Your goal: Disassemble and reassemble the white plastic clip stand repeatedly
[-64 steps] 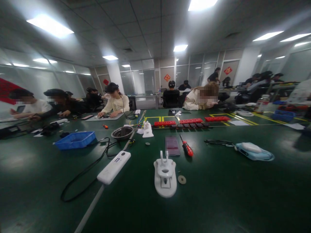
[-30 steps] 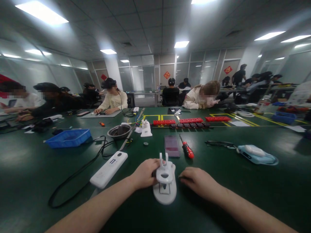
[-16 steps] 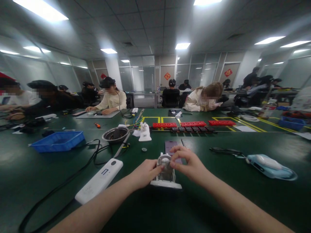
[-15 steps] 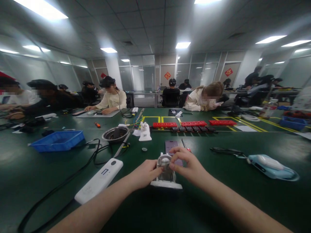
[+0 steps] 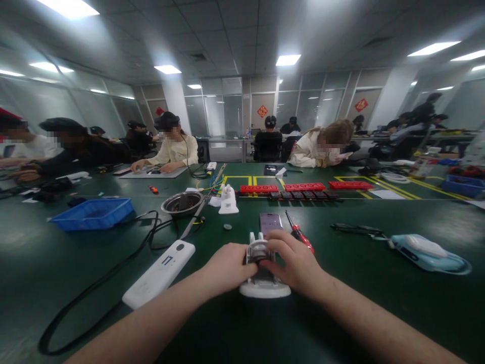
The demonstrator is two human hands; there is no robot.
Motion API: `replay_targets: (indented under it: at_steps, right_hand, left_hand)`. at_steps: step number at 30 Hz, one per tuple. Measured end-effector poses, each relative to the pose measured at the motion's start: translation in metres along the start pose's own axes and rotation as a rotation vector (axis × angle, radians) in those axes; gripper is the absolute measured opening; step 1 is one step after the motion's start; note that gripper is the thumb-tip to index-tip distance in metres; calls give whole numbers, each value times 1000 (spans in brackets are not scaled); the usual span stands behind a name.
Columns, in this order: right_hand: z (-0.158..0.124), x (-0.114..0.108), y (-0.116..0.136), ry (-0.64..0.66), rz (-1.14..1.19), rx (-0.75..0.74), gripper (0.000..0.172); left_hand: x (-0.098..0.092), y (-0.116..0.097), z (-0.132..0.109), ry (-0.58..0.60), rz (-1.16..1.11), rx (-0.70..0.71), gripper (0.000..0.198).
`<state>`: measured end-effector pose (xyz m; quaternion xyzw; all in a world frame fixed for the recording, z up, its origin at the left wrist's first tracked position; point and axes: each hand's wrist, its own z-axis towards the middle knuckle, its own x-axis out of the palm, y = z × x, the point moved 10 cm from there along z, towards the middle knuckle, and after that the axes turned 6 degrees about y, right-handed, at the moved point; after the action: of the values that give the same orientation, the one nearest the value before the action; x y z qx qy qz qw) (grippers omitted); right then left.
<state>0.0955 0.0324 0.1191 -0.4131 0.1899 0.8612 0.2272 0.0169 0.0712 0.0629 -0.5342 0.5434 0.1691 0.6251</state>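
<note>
A white plastic housing point(image 5: 265, 290) with a rounded base and two prongs at its far end is between my hands, its hollow inside facing me. My left hand point(image 5: 229, 265) is closed around its left side, thumb at the opening. My right hand point(image 5: 293, 260) grips the right side, fingers over the upper rim and thumb reaching inside; any small part there is hidden. Just beyond lie a phone point(image 5: 270, 222) and a red-handled screwdriver point(image 5: 302, 237). A small grey disc point(image 5: 227, 227) rests on the table to the left, near another white plastic part point(image 5: 228, 200) standing upright.
Left of my arm are a white power bank point(image 5: 159, 274) with black cables, a metal bowl point(image 5: 182, 203) and a blue tray point(image 5: 94, 215). Red trays point(image 5: 304, 187) line the table ahead. A light-blue device point(image 5: 428, 253) lies right. Several people sit across the room.
The housing's base has tilted, showing more of its rounded face. My right thumb has moved inward into the opening, and the screwdriver shows more fully. The whole view has shifted slightly.
</note>
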Motion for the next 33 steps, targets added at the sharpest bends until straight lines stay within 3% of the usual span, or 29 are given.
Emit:
replay_targets:
  at_steps: [4, 8, 11, 13, 16, 19, 23, 27, 30, 33]
  right_hand:
    - [3, 5, -8, 73, -6, 113, 46]
    - [5, 9, -8, 161, 13, 160, 55]
    - [0, -6, -16, 90, 69, 194, 39]
    - [-13, -11, -37, 90, 138, 351, 22]
    - [-43, 14, -59, 362, 259, 536, 16]
    - [-65, 38, -52, 564, 274, 465, 23]
    - [-71, 48, -43, 523, 167, 377, 16]
    - [-70, 46, -49, 450, 273, 440, 10]
    - [-67, 32, -63, 417, 334, 540, 6]
    - [-56, 9, -70, 359, 444, 655, 12]
  left_hand:
    - [-3, -1, 1, -38, 62, 2, 19]
    - [-3, -3, 0, -33, 70, 10, 20]
    - [-2, -2, 0, -23, 78, -9, 23]
    - [-2, -2, -1, -14, 80, -25, 26]
    - [0, 0, 0, 5, 79, -43, 28]
    - [0, 1, 0, 9, 80, -52, 27]
    - [-1, 1, -1, -5, 58, -63, 27]
    - [0, 4, -1, 5, 38, -87, 26]
    - [0, 3, -1, 5, 35, -76, 27]
    - [-1, 3, 0, -9, 42, -58, 27]
